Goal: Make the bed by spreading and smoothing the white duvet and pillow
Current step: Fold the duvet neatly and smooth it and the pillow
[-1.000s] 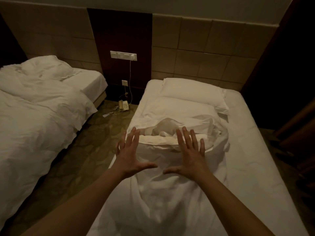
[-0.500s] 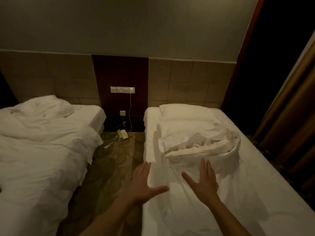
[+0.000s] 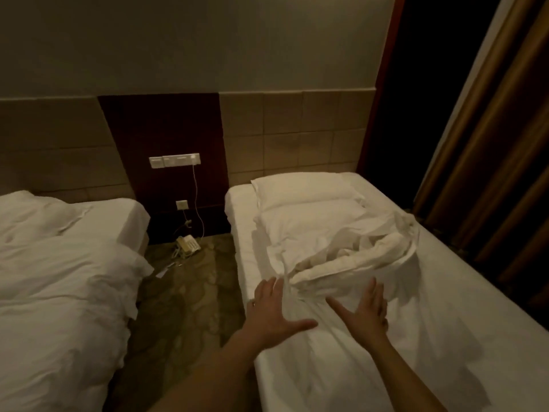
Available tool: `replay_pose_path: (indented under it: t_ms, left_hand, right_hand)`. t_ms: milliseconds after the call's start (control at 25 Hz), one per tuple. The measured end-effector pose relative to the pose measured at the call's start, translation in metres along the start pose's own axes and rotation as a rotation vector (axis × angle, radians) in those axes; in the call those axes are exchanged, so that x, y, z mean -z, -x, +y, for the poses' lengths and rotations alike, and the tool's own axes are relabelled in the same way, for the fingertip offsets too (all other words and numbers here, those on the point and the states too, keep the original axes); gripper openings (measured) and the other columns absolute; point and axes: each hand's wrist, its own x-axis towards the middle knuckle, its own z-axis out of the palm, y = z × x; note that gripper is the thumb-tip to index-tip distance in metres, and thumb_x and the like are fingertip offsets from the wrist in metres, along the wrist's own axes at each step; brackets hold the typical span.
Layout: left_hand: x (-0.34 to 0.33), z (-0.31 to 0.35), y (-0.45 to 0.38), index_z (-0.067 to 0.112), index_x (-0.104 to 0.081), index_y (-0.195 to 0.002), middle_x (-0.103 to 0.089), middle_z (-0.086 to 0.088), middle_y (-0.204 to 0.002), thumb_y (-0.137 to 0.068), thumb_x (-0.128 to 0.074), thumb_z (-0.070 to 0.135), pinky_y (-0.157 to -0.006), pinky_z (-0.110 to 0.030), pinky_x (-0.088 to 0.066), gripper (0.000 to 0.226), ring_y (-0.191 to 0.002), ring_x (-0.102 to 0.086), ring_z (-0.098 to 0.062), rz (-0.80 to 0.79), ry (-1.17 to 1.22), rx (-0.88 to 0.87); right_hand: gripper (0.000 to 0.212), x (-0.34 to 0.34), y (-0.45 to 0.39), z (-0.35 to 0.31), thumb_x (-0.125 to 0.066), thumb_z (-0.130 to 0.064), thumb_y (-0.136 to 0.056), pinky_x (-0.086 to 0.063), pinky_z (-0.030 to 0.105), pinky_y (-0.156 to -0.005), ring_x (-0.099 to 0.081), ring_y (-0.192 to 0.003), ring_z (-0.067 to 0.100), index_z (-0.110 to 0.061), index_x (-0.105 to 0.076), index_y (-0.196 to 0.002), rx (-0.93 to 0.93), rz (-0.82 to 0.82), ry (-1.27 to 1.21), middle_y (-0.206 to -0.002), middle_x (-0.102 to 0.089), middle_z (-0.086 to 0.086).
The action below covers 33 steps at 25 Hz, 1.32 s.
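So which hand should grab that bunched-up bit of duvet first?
Probably the left hand. Its fingertips already touch the twisted fold where the bunched duvet narrows. The right hand lies flat on the smoother cloth below the bunch, so it looks better placed to hold that part down.

White duvet (image 3: 341, 263) and white pillow (image 3: 300, 188) on white sheets, a mottled olive-brown carpet (image 3: 190, 292), beige wall tiles (image 3: 297, 135), a dark reddish-brown panel (image 3: 163, 126), brown striped curtains (image 3: 499, 144), a cream telephone (image 3: 187, 244).
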Motion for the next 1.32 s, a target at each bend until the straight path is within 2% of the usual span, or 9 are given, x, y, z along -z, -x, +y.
replay_pose_path:
  t_ms: [240, 400, 560, 720, 880, 1000, 1080, 1200, 1320]
  left_hand:
    - [0.022, 0.001, -0.133, 0.023, -0.005, -0.161, -0.001, 0.002, -0.170, -0.060, -0.051, 0.098, -0.123, -0.054, -0.016, 0.133, -0.155, 0.002, -0.023, -0.081, -0.120, -0.231]
    - [0.022, 0.024, -0.226, 0.021, -0.006, -0.161, -0.002, 0.000, -0.169, -0.056, -0.046, 0.103, -0.121, -0.057, -0.018, 0.140, -0.155, 0.002, -0.025, -0.185, -0.164, -0.424]
    - [0.015, 0.052, -0.313, 0.020, -0.004, -0.161, 0.000, 0.000, -0.169, -0.051, -0.043, 0.106, -0.120, -0.060, -0.019, 0.145, -0.155, 0.002, -0.026, -0.311, -0.223, -0.662]
    - [0.015, 0.081, -0.360, 0.022, 0.000, -0.161, 0.006, 0.001, -0.170, -0.058, -0.047, 0.101, -0.120, -0.063, -0.018, 0.139, -0.155, 0.005, -0.028, -0.431, -0.312, -0.879]
    - [-0.009, 0.121, -0.375, 0.024, 0.004, -0.161, 0.009, 0.002, -0.169, -0.063, -0.052, 0.096, -0.118, -0.066, -0.017, 0.134, -0.155, 0.006, -0.030, -0.522, -0.260, -0.920]
    - [-0.038, 0.134, -0.379, 0.031, 0.010, -0.160, 0.014, 0.004, -0.169, -0.059, -0.056, 0.096, -0.116, -0.069, -0.016, 0.137, -0.154, 0.010, -0.034, -0.591, -0.281, -0.907]
    - [-0.058, 0.144, -0.382, 0.041, 0.017, -0.156, 0.020, 0.004, -0.167, -0.056, -0.059, 0.096, -0.115, -0.072, -0.012, 0.138, -0.153, 0.014, -0.038, -0.634, -0.297, -0.883]
    - [-0.084, 0.171, -0.394, 0.052, 0.022, -0.151, 0.026, 0.005, -0.166, -0.055, -0.058, 0.097, -0.112, -0.078, -0.012, 0.133, -0.152, 0.017, -0.043, -0.650, -0.298, -0.909]
    - [-0.102, 0.198, -0.406, 0.056, 0.022, -0.149, 0.025, 0.005, -0.166, -0.053, -0.055, 0.099, -0.111, -0.080, -0.013, 0.130, -0.152, 0.015, -0.044, -0.663, -0.280, -0.932]
  right_hand:
    - [0.140, -0.025, -0.066, -0.032, -0.071, -0.080, -0.065, -0.004, 0.056, -0.122, 0.011, -0.154, 0.030, -0.030, 0.022, -0.156, -0.180, 0.047, -0.097, -0.165, 0.026, -0.003]
    - [0.144, -0.038, -0.112, -0.051, -0.069, -0.085, -0.062, -0.003, 0.057, -0.122, 0.011, -0.153, 0.035, -0.031, 0.027, -0.154, -0.288, 0.124, -0.139, -0.164, 0.030, -0.001]
    - [0.141, -0.046, -0.147, -0.060, -0.068, -0.083, -0.065, -0.007, 0.061, -0.120, 0.012, -0.153, 0.040, -0.034, 0.030, -0.152, -0.461, 0.344, -0.270, -0.164, 0.031, 0.003]
    - [0.140, -0.065, -0.157, -0.075, -0.070, -0.083, -0.063, -0.006, 0.062, -0.119, 0.012, -0.152, 0.042, -0.036, 0.028, -0.153, -0.614, 0.494, -0.401, -0.163, 0.031, 0.006]
    - [0.140, -0.081, -0.166, -0.079, -0.066, -0.086, -0.063, -0.005, 0.061, -0.121, 0.010, -0.153, 0.041, -0.037, 0.030, -0.152, -0.749, 0.582, -0.467, -0.163, 0.031, 0.008]
    - [0.137, -0.085, -0.178, -0.070, -0.067, -0.084, -0.066, -0.008, 0.062, -0.121, 0.007, -0.154, 0.039, -0.038, 0.031, -0.151, -0.790, 0.645, -0.523, -0.166, 0.025, 0.008]
    - [0.138, -0.082, -0.190, -0.060, -0.066, -0.086, -0.064, -0.011, 0.062, -0.121, 0.002, -0.154, 0.038, -0.041, 0.032, -0.150, -0.803, 0.661, -0.566, -0.167, 0.018, 0.008]
    - [0.143, -0.083, -0.218, -0.051, -0.058, -0.098, -0.051, -0.020, 0.062, -0.119, -0.011, -0.153, 0.038, -0.048, 0.038, -0.143, -0.770, 0.716, -0.601, -0.169, 0.002, 0.008]
    - [0.147, -0.082, -0.239, -0.054, -0.064, -0.094, -0.053, -0.030, 0.055, -0.117, -0.023, -0.150, 0.035, -0.038, 0.031, -0.150, -0.786, 0.781, -0.629, -0.167, -0.011, 0.010]
